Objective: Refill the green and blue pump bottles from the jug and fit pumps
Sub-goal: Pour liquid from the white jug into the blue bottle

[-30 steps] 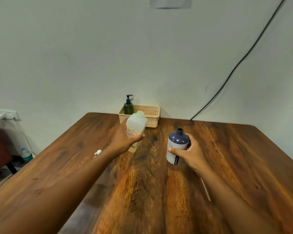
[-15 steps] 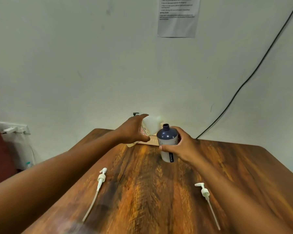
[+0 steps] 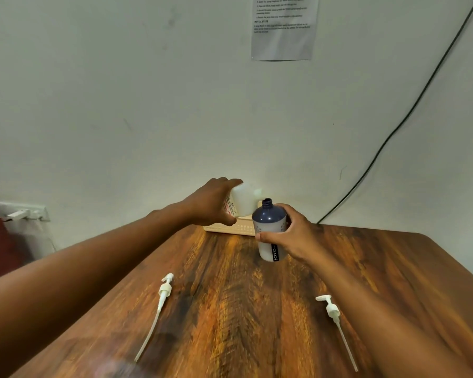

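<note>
Left hand (image 3: 212,203) tipping jug (image 3: 243,199) sideways

Perhaps office: wall notice (image 3: 284,27), table (image 3: 366,268)

wall: plain off-white painted wall (image 3: 120,105), printed paper sheet (image 3: 284,28) taped upper right
cable: thin black cable (image 3: 410,110) running diagonally, right side
table: brown wood-grain table (image 3: 230,309), lower frame

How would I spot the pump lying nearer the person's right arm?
Start at the wooden table and find the blue bottle held in the right hand. Nearer the camera, beside that forearm, lies a white pump. The other pump lies across the table, by the left arm.
</note>
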